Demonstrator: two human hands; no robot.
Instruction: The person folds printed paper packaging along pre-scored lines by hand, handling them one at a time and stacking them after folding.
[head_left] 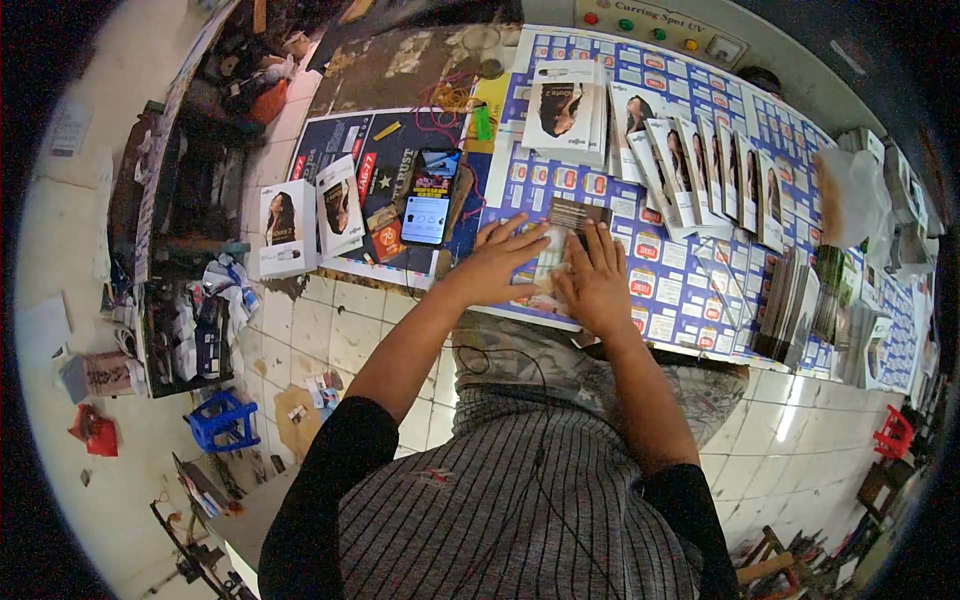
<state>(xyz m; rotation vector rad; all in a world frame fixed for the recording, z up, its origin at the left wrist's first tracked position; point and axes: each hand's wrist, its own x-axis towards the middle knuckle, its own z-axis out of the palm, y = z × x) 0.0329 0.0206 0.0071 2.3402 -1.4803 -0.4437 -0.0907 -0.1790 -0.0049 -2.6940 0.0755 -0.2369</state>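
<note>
Both hands pressed flat, fingers spread, gripping nothing: left hand (497, 262), right hand (597, 280) on flat dark-topped carton (566, 232) at desk (690, 290) near edge. Best: even pressure, carton square, creases sharp.

Flat carton under hands: left hand (497, 262) and right hand (598, 280) cover most of the flat carton (572, 216); only its dark upper end shows.
Palm contact: hidden; whether the palms press flat cannot be told.
Phone (430, 197): screen content too small to resolve.
Stack at right of frame (800, 305): seen edge-on; faces hidden.
Far right table end (905, 250): bent and blurred by the rim; items indistinct.
Control panel (660, 25): cut off by the top edge.
Lower body: hidden below the striped shirt (520, 500).
</note>
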